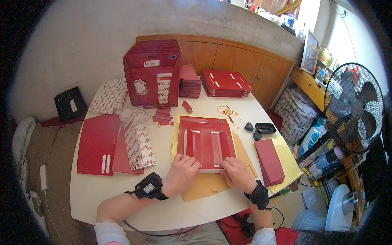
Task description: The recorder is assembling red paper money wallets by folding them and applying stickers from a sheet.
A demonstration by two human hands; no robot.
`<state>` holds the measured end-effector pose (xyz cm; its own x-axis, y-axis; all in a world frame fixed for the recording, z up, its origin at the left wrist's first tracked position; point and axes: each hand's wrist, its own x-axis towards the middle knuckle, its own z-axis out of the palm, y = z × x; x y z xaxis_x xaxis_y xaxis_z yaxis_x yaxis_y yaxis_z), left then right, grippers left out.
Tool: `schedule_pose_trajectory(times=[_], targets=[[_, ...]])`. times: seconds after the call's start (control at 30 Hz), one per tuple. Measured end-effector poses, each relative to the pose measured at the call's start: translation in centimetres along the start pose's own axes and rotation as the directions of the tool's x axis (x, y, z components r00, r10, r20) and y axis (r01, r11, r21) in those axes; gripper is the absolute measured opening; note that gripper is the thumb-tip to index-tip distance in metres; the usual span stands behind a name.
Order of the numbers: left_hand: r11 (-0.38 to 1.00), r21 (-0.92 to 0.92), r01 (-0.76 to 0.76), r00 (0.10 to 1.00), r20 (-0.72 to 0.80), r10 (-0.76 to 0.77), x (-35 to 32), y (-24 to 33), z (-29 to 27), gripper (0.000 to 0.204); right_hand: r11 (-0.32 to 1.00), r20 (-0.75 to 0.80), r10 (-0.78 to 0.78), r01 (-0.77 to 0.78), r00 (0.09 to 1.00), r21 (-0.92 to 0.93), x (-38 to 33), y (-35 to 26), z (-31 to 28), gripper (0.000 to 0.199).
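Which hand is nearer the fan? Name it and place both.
Right. The right hand is at the near right corner of the red panel, left of the fan; the left hand, at the near left corner, is farther away.

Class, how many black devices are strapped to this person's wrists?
2. One black device is at the wrist of the left hand; a second black device is at the wrist of the right hand. Neither wrist is hidden.

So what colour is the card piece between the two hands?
The card piece is mostly deep red; see head view.
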<state>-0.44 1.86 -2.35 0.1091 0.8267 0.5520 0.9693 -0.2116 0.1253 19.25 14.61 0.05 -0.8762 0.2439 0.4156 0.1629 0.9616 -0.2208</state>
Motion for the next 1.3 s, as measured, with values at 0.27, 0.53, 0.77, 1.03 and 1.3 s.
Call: schedule_pose_trajectory(times=[0.27, 0.53, 0.77, 1.03, 1.3], targets=[[0.995, -0.096, 0.017, 0.992, -0.127, -0.029, 0.8, -0.5, -2.4, 0.016, 0.996, -0.218, 0.039, -0.021, 0.975, 0.086, -0.8, 1.3, -2.2, 0.038], [0.99, -0.141, -0.011, 0.943, -0.332, -0.037, 1.8, -1.6, -4.3, 0.016, 0.925, -0.346, 0.206, -0.067, 0.916, 0.375, -1.4, 1.5, -3.4, 0.031], [0.988, -0.154, -0.03, 0.947, -0.322, -0.021, 1.8, -1.7, -4.5, 0.017, 0.815, -0.207, 0.272, -0.111, 0.94, 0.569, -1.8, 2.2, -2.8, 0.028], [0.982, -0.186, -0.034, 0.951, -0.31, -0.026, 1.7, -1.8, -4.6, 0.018, 0.73, -0.151, 0.264, -0.095, 0.953, 0.676, -2.2, 2.9, -2.5, 0.026], [0.98, -0.19, -0.051, 0.948, -0.319, -0.012, 1.7, -1.9, -4.5, 0.015, 0.749, -0.117, 0.27, -0.132, 0.956, 0.649, -2.1, 2.9, -2.5, 0.021]])
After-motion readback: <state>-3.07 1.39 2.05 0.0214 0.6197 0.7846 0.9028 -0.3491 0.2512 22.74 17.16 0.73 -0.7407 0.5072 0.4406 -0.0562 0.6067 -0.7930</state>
